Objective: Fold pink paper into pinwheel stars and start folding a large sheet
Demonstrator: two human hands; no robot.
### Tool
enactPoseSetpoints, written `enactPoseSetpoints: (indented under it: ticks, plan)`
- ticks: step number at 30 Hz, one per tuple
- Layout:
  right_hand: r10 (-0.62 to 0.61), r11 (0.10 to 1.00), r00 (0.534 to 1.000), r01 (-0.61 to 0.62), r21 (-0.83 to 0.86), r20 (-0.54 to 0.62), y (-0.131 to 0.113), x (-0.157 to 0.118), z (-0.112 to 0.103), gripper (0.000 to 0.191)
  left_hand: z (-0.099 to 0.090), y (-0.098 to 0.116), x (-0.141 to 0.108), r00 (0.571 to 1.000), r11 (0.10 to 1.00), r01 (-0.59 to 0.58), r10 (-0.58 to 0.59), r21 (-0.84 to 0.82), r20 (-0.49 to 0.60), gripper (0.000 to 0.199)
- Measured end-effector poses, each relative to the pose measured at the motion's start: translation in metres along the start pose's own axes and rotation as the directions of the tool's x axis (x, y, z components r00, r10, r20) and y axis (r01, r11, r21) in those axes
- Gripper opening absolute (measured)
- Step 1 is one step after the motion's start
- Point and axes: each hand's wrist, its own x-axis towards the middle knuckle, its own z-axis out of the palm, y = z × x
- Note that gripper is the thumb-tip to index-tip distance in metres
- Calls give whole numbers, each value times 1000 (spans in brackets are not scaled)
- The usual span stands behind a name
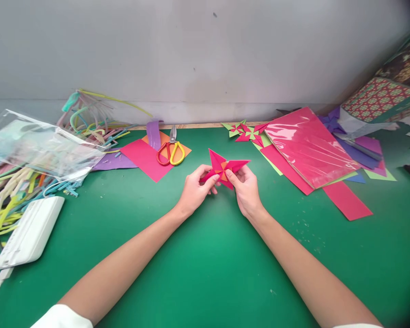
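Observation:
A folded paper star (pixel 218 161), pink-red with an orange centre, is held up over the green table (pixel 205 269). My left hand (pixel 198 187) pinches its left side, thumb on the front face. On the other side, my right hand (pixel 247 187) grips it the same way, with its thumb near the orange middle. Fingers of both hands are partly hidden behind the paper. Beyond the hands lie finished-looking folded stars (pixel 251 132) in pink and light green. Scissors (pixel 171 151) with one red and one yellow handle rest on pink paper (pixel 146 159) and orange paper (pixel 187 151).
Pink sheets in a clear sleeve (pixel 310 146) lie at the right, over loose coloured paper (pixel 349 201). A patterned box (pixel 379 98) stands behind. At left are a white power strip (pixel 30 232), tangled coloured strips (pixel 13 191) and a clear plastic bag (pixel 41 141). A wall (pixel 205 54) closes the back.

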Motion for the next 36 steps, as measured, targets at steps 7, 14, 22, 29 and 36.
enactPoseSetpoints:
  ticks: [7,14,22,29,36]
  plan:
    - [36,999,996,-35,15,-79,-5,1,0,40,-5,0,4,967,980,-180,192,82,-168,34]
    - [196,964,969,-218,149,149,-13,0,2,56,-3,3,2,956,946,-237,268,221,-121,46]
    - [108,986,994,-108,128,7,0,0,0,35,-5,0,5,976,986,-140,123,-87,-180,44]
    - [68,997,996,-69,33,51,-3,-3,3,30,-4,-2,7,991,993,-39,24,-116,-128,44]
    - [48,999,991,-48,0,122,-7,-3,3,32,-3,-5,6,999,996,-37,35,-77,-21,36]
